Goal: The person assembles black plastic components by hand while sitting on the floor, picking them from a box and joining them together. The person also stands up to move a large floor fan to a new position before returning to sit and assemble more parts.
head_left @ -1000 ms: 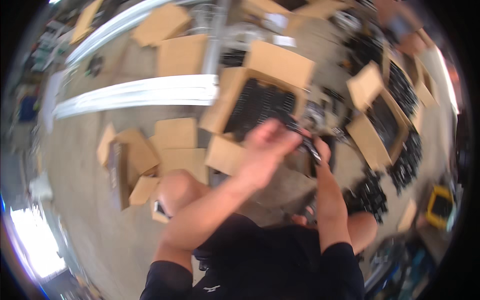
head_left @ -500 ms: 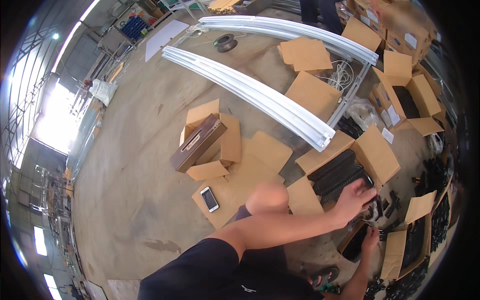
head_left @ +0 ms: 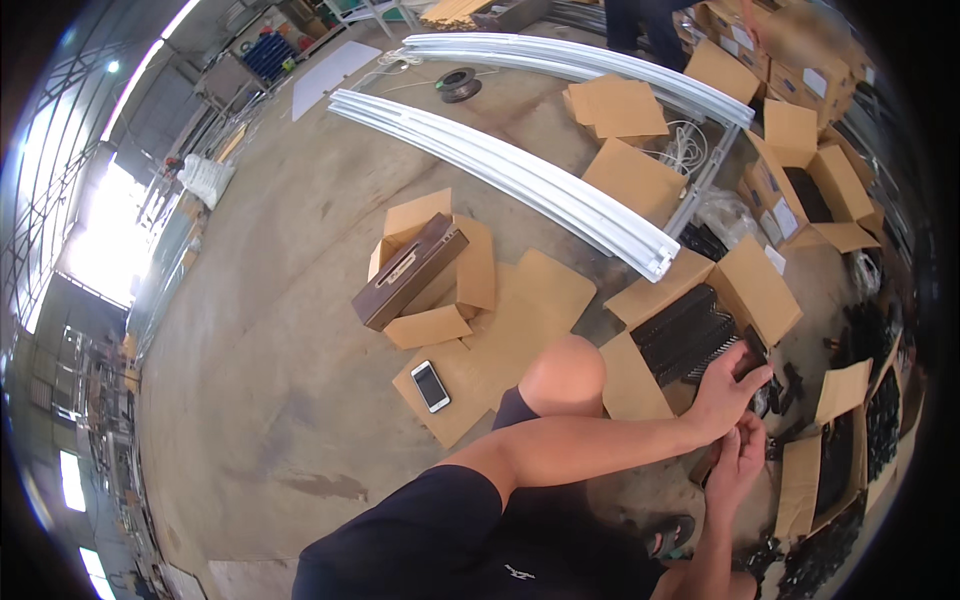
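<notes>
My left hand [head_left: 722, 400] reaches over the right side of an open cardboard box [head_left: 752, 290], its fingers curled at a dark piece [head_left: 757, 348] whose shape is mostly hidden. Inside that box lie rows of long black ribbed parts [head_left: 685, 330]. Just below it, my right hand [head_left: 736, 470] is raised with its fingertips pressed together; whatever is between them is too small to make out. A smaller box behind the right hand is largely covered by it. Loose black pieces [head_left: 790, 385] lie on the floor beyond my fingers.
White metal profiles [head_left: 520, 170] stretch across the floor ahead. A carton with a brown box [head_left: 410, 270] in it and a phone [head_left: 430, 386] on flat cardboard are to the left. More cartons [head_left: 800, 490] stand at right. Another person's legs [head_left: 650, 30] show at the top.
My right hand has come up from the smaller box to just below my left hand. The left hand has shifted slightly right, and the view has moved a little.
</notes>
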A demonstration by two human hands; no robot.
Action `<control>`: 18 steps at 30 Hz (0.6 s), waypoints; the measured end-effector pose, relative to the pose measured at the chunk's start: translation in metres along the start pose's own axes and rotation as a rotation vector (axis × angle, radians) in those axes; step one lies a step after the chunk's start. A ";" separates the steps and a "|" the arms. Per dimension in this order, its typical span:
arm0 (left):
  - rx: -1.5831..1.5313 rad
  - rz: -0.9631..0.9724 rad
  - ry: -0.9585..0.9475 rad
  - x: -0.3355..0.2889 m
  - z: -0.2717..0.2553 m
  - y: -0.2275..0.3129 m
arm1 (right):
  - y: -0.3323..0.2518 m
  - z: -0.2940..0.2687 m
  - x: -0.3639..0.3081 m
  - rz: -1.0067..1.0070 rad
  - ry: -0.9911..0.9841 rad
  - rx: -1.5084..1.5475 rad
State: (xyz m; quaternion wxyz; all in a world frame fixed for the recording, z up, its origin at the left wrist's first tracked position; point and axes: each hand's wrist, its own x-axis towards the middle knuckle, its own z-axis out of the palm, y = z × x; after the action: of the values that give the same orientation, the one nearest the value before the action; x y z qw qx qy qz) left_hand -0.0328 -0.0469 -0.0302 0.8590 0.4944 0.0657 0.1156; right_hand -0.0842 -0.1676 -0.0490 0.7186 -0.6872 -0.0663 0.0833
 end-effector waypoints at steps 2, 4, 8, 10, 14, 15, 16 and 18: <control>-0.043 -0.037 0.005 -0.008 0.003 0.008 | -0.001 0.008 -0.003 -0.002 0.021 0.057; -0.093 0.003 0.019 -0.011 0.006 0.009 | -0.007 0.008 -0.009 0.037 -0.001 0.002; -0.161 -0.028 0.037 -0.007 0.008 -0.001 | -0.017 0.006 -0.015 -0.168 -0.042 -0.234; -0.143 -0.073 0.029 -0.008 0.006 -0.009 | -0.010 0.000 -0.015 -0.246 -0.049 -0.285; -0.136 -0.311 0.016 -0.006 0.009 -0.009 | -0.018 -0.013 -0.019 0.096 0.020 -0.029; -0.141 -0.322 -0.002 -0.004 0.007 -0.006 | -0.020 -0.016 -0.018 0.094 0.039 0.008; -0.147 -0.334 -0.021 -0.001 0.003 -0.005 | -0.022 -0.019 -0.017 0.091 0.060 0.044; -0.142 -0.363 -0.062 0.004 -0.002 -0.003 | -0.028 -0.029 -0.012 0.048 0.111 0.004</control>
State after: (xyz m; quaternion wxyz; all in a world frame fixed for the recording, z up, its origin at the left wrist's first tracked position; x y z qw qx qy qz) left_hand -0.0293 -0.0452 -0.0337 0.9000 0.4160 0.1188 -0.0524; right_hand -0.0894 -0.1995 -0.0219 0.7202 -0.6909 -0.0099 0.0625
